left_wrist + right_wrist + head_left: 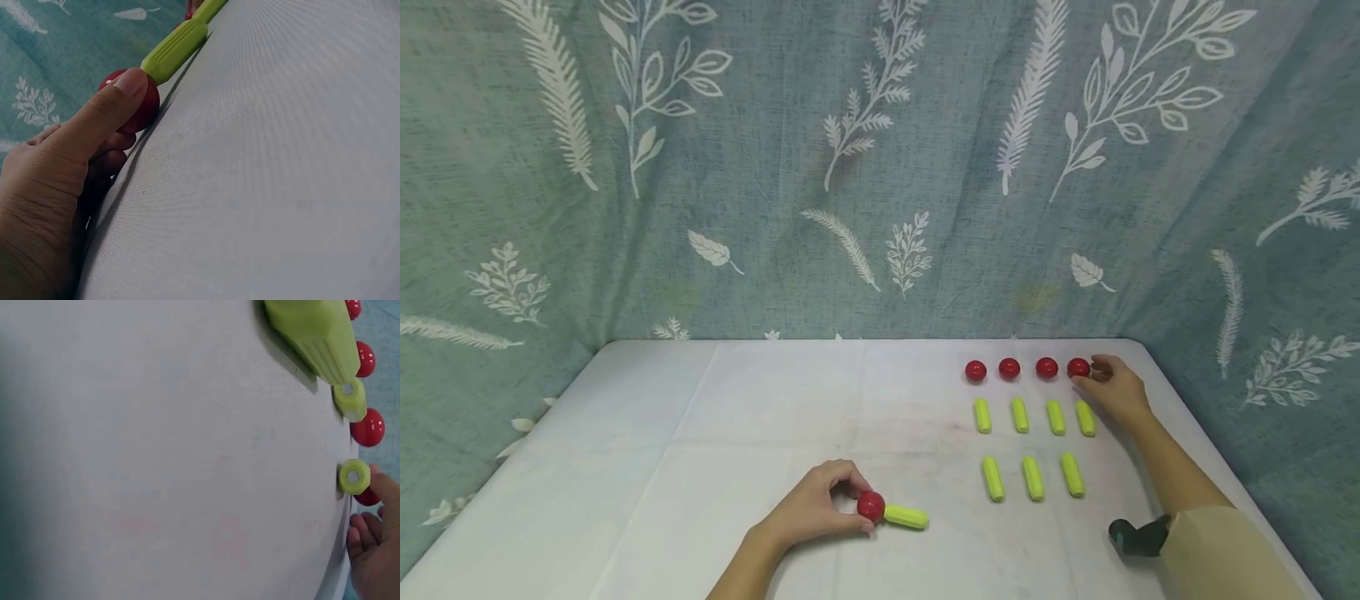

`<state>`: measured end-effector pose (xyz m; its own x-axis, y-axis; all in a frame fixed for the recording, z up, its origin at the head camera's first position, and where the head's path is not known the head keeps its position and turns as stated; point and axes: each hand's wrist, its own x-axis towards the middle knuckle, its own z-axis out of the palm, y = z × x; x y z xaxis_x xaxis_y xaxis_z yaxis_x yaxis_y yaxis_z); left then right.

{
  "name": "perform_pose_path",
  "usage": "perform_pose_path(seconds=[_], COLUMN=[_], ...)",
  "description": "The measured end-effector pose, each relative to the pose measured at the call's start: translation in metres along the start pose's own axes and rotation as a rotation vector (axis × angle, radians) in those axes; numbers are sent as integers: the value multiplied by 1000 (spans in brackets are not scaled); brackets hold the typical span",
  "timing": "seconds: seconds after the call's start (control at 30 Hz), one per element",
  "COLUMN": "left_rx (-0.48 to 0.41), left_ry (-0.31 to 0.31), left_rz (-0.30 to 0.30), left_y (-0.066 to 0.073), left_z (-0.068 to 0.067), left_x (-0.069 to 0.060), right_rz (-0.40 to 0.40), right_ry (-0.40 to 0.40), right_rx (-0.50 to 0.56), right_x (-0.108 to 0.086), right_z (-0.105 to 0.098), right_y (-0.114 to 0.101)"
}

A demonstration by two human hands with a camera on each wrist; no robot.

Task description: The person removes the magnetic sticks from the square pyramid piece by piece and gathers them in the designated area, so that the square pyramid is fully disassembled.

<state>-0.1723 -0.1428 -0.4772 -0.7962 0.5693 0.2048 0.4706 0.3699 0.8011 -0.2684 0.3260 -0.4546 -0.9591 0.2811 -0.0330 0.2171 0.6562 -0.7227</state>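
Observation:
My left hand (820, 504) pinches a glossy red ball (871, 507) between thumb and fingers, near the table's front middle. One end of a yellow-green rod (906, 517) touches this ball, and the rod lies on the cloth pointing right. In the left wrist view the thumb covers part of the ball (147, 106), with the ribbed rod (175, 51) against it. At the back right, my right hand (1116, 392) has thumb and fingers about the rightmost red ball (1078, 367) of a row. In the right wrist view a rod (354, 477) partly hides that ball.
Three more red balls (1009, 369) stand left of the right hand. Below them lie two rows of yellow-green rods (1019, 415), some showing a grey disc in the end. A dark object (1138, 537) sits by the right sleeve. Patterned curtain (850, 167) hangs behind the white table (737, 433).

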Motion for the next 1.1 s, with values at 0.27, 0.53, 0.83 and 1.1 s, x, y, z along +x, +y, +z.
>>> perform_pose_path(seconds=[0.27,0.53,0.83,1.1], left_rx=[-1,9,0,12], left_ry=[-2,8,8,10], left_rz=[5,-8,-4,-37], left_y=[0,-1,0,-1], left_z=[0,0,0,0], left_x=[0,2,-1,1], right_rz=[-57,-172,-482,-614], right_ry=[67,157,74,-217], right_rx=[95,94,156,346], right_x=[-27,-45,-80,-115], right_z=[-5,5,24,27], right_y=[-3,-4,-21,-67])
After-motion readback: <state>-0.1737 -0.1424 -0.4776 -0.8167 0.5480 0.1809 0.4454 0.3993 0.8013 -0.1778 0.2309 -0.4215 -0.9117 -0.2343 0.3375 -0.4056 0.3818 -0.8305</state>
